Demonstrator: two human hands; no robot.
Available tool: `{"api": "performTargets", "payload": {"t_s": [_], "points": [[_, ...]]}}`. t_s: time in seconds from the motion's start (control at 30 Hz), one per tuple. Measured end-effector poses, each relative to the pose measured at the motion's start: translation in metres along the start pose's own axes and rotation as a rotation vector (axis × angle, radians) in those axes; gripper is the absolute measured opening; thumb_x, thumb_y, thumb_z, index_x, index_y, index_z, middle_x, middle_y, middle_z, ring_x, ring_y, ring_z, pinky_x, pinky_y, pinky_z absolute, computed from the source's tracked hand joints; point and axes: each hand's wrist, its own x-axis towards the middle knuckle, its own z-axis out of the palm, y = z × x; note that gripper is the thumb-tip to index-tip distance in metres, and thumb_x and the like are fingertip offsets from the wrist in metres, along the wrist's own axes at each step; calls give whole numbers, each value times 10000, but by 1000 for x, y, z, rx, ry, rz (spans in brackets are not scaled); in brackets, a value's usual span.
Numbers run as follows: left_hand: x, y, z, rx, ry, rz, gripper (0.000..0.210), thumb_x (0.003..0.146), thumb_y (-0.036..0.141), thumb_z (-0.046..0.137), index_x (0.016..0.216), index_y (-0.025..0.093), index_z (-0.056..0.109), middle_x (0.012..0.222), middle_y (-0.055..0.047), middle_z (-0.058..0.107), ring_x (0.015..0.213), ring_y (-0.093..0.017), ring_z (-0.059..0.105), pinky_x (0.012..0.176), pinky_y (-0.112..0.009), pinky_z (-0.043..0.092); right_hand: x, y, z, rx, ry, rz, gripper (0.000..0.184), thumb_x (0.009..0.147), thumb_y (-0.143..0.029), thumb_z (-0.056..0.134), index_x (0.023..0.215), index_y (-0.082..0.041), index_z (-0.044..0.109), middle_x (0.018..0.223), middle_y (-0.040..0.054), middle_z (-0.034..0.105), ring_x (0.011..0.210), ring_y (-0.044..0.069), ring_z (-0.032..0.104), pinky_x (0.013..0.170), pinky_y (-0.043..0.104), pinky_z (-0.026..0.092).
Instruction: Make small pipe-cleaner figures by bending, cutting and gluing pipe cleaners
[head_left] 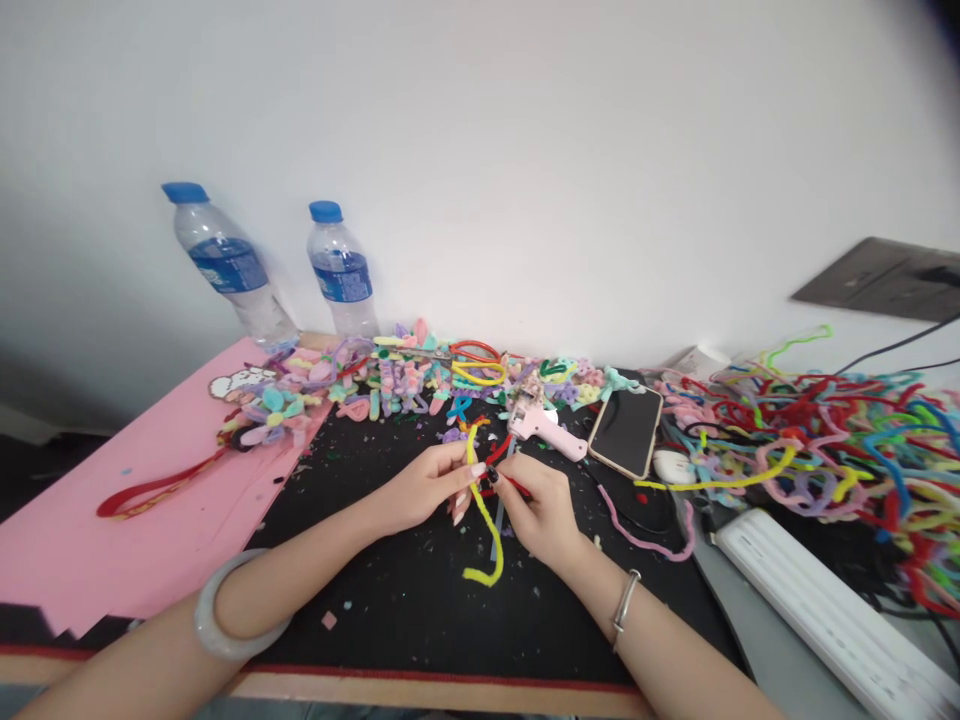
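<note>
Near glue gun [553, 434], left hand [429, 488] pinches yellow pipe cleaner [488, 518], right hand [541, 505] pinches red stem [518, 487]; joining looks unfinished, yellow tail loose

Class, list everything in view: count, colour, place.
Bottles: 2, clear, back left
Sheet: 1, pink, left
Strap: 1, red, on sheet
Fuzzy pieces: many, mixed, back
Scissors: count unclear, red-yellow, back
Glue gun: 1, pink, centre
Phone: 1, black screen, right
Mat: 1, black, centre
Stem pile: many, multicoloured, right
Socket: 1, grey, right
Bar: 1, white, lower right
Held stem: 1, yellow, centre
Bangle: 1, pale, left forearm
Bracelet: 1, silver, right wrist
Left hand: 1, bare, centre
Right hand: 1, bare, centre
</note>
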Motion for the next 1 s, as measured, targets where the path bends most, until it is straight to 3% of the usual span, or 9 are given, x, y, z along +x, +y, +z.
{"api": "performTargets", "payload": {"t_s": [0.33, 0.5, 0.63, 0.73, 0.83, 1.0], "points": [[1, 3, -11, 19, -32, -33, 264, 830, 383, 537, 752, 137, 480, 501, 42, 521, 397, -70, 483, 435, -183, 363, 2, 6, -8, 63, 46, 118, 232, 872, -265, 455, 667, -188, 532, 634, 11, 526, 577, 127, 467, 554, 250, 361], [1, 4, -14, 53, -49, -20, 258, 839, 373, 524, 742, 138, 483, 468, 47, 518, 402, -77, 494, 461, -191, 382, 4, 13, -7, 297, 38, 272, 332, 886, -340, 438, 606, -172, 497, 542, -21, 444, 494, 95, 382, 472, 225, 294], [0, 7, -14, 76, -95, -40, 280, 836, 376, 529, 695, 141, 471, 465, 43, 511, 400, -72, 486, 445, -182, 356, 7, 15, -8, 502, 90, 359, 323, 893, -405, 407, 699, -172, 517, 552, -38, 429, 455, 80, 350, 432, 209, 275], [-1, 9, -13, 85, -154, -84, 284, 826, 385, 539, 700, 139, 475, 466, 43, 506, 383, -65, 463, 421, -176, 337, 8, 14, -6, 534, 7, 347, 224, 833, -403, 520, 814, -180, 541, 610, -34, 476, 490, 84, 403, 461, 207, 328], [-3, 9, -12, 98, -179, -113, 278, 823, 393, 540, 729, 137, 488, 466, 46, 507, 382, -70, 469, 416, -178, 344, 6, 10, -2, 488, -104, 311, 168, 790, -344, 587, 810, -178, 570, 671, -8, 544, 549, 99, 474, 509, 217, 386], [-3, 8, -12, 116, -177, -121, 283, 820, 400, 539, 723, 139, 492, 469, 43, 514, 396, -76, 484, 426, -180, 347, 5, 7, -1, 441, -134, 291, 140, 802, -289, 567, 748, -165, 605, 670, 13, 586, 582, 111, 515, 530, 227, 416]]}}
